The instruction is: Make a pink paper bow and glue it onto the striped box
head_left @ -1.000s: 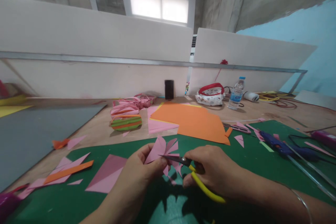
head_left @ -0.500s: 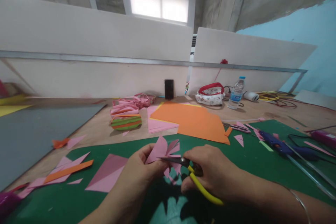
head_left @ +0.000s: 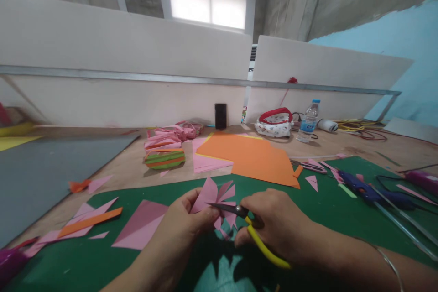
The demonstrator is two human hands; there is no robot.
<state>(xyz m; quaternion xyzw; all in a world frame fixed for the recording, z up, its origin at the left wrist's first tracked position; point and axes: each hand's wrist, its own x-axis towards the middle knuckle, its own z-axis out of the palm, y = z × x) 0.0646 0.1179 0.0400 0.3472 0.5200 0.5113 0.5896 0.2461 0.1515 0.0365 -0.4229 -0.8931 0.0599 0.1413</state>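
Pinched in my left hand (head_left: 196, 219) is a pink paper flower (head_left: 209, 194) with several cut petals fanning out to the right. My right hand (head_left: 273, 219) grips yellow-handled scissors (head_left: 265, 251) by the handles. Their dark blades point left and lie across the flower, close to my left thumb. Both hands are above the green cutting mat (head_left: 137, 267). A square of pink paper (head_left: 142, 223) lies on the mat beside my left forearm.
Orange sheets (head_left: 253, 157) lie behind my hands, near a green-and-orange striped pouch (head_left: 164, 159). A blue glue gun (head_left: 359, 187) rests at right. Farther back stand a phone (head_left: 221, 116), a white pouch (head_left: 273, 127) and a water bottle (head_left: 308, 122). Pink scraps (head_left: 99, 185) are scattered left.
The scissors' blade tips have shifted very slightly left and up over the flower. Otherwise my hands keep almost the same position and grip.
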